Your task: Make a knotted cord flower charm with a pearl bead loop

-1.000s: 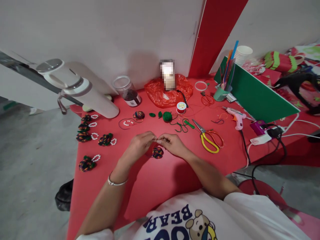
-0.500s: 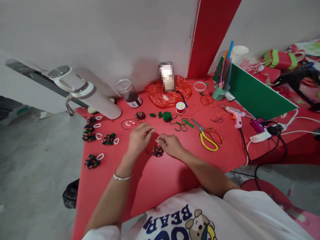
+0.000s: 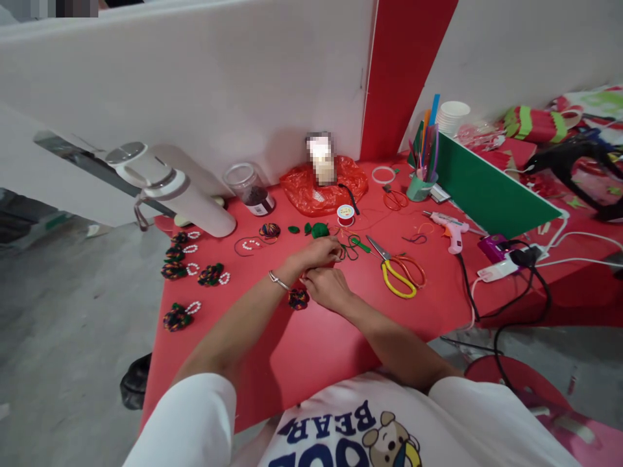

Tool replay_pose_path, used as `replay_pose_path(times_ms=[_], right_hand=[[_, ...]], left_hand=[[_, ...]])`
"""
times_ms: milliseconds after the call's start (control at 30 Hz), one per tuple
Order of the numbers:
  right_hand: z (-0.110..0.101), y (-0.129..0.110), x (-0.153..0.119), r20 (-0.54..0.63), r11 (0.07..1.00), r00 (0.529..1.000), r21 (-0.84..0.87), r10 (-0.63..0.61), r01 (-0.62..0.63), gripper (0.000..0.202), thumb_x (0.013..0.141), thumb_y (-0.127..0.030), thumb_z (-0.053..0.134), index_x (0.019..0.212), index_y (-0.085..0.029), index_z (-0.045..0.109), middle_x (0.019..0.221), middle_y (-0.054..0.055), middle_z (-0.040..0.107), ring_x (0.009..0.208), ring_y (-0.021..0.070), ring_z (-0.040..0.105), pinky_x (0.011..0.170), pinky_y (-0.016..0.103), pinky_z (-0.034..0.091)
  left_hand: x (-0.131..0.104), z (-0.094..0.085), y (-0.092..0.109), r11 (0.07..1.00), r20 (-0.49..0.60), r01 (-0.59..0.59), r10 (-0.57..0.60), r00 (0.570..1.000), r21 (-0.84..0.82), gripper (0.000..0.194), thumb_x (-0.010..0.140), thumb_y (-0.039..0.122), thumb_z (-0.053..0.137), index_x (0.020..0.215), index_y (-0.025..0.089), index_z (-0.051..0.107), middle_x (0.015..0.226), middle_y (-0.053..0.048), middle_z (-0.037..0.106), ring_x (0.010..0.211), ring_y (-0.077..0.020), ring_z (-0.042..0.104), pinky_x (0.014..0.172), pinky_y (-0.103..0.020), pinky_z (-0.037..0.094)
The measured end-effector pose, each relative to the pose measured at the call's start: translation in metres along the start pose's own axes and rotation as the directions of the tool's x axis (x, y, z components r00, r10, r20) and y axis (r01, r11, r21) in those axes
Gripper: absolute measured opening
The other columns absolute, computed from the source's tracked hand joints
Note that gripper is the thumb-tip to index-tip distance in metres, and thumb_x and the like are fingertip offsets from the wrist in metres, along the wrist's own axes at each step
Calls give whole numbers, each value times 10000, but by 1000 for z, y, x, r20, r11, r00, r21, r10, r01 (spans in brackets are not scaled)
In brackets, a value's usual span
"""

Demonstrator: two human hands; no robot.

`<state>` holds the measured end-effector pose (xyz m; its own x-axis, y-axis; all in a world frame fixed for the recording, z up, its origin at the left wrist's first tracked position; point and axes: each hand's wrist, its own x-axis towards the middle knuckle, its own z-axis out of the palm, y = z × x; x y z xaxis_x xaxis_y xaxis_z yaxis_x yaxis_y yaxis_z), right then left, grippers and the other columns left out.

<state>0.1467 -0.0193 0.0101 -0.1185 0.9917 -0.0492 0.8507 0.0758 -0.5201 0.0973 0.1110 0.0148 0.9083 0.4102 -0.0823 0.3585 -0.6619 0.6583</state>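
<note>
My left hand [image 3: 321, 251] stretches across in front of my right hand, its fingers curled beside a green yarn ball [image 3: 320, 230] and loose green yarn. What those fingers hold, if anything, is too small to make out. My right hand [image 3: 328, 287] is closed in a pinch at the top of a dark multicoloured yarn bundle [image 3: 298, 299], which lies on the red table [image 3: 311, 350]. A bit of red-orange strand shows at the pinch. Right of the hands lie a green-handled hook [image 3: 361, 244] and yellow-handled scissors [image 3: 399, 282].
Finished-looking yarn bundles with white bead loops [image 3: 178, 318] line the left edge. Behind them stand a white tumbler [image 3: 195, 201] and a clear jar [image 3: 250, 191]. A thread spool [image 3: 345, 215], a pink glue gun [image 3: 452, 230] and a power strip [image 3: 506, 263] with cables are farther right.
My left hand has swung right, from beside the bundle to across my right hand. My right hand keeps its pinch near the yarn bundle. The whole view has shifted slightly.
</note>
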Motion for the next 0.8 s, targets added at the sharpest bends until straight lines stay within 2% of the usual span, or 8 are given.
replay_pose_path(times_ms=[100,200,267,333,467,667,733,800], right_hand=[[-1,-2,-1,2,1000,1000,4,-29,29,332,1031,-343,448,1074,-198,743,1064,99,777,968,230,714,772,306,480],[-4,-4,-3,-3,999,999,9,-41,41,303,1028,-330,459,1069,-213,735,1064,84,775,963,214,712,787,303,473],[-4,-3,-3,-17,999,999,20,-43,43,282,1025,-325,471,1073,-228,731,1064,70,774,948,200,711,802,297,469],[-3,-2,-2,-38,998,998,46,-47,48,267,1023,-328,483,1066,-240,731,1065,57,773,944,191,711,811,292,469],[4,3,-1,-114,990,993,127,-41,56,238,1005,-331,527,1038,-245,746,1081,48,767,949,188,711,824,290,486],[2,7,11,-409,914,911,387,49,125,232,952,-328,586,1074,-210,745,1088,76,746,941,183,688,837,289,517],[-3,4,21,-385,855,918,504,94,124,252,930,-317,601,1091,-186,743,1070,82,756,815,164,677,768,284,522],[-8,-1,31,-268,794,959,601,88,95,302,892,-326,648,1133,-166,738,1031,81,773,731,149,659,722,280,520]], left_hand=[[-19,-6,4,968,-170,-62,20,985,-244,141,745,165,659,610,165,616,891,-78,665,832,-181,611,752,-289,478],[-50,-16,12,851,-394,-80,-154,906,-518,119,730,199,686,643,154,618,1130,-119,700,792,-147,627,685,-270,480],[-71,-22,15,645,-399,-114,-315,861,-756,151,744,240,680,667,160,576,1092,-110,728,577,-87,559,509,-229,399],[-88,-25,16,470,-388,-152,-460,799,-869,191,726,260,717,680,170,555,876,-73,737,529,-95,565,447,-202,351],[-110,-23,12,328,-377,-217,-577,724,-919,267,693,310,816,707,159,596,704,-38,690,564,-110,616,434,-176,382],[-127,-19,2,144,-341,-326,-624,703,-935,325,672,310,866,734,149,591,750,-24,691,548,-66,569,404,-138,363],[-128,-17,-2,84,-323,-349,-617,717,-933,328,677,300,867,751,149,585,769,-22,692,561,-59,568,413,-128,366],[-128,-15,-6,44,-307,-357,-613,728,-933,333,677,300,870,779,148,591,780,-25,695,563,-57,567,421,-127,374]])
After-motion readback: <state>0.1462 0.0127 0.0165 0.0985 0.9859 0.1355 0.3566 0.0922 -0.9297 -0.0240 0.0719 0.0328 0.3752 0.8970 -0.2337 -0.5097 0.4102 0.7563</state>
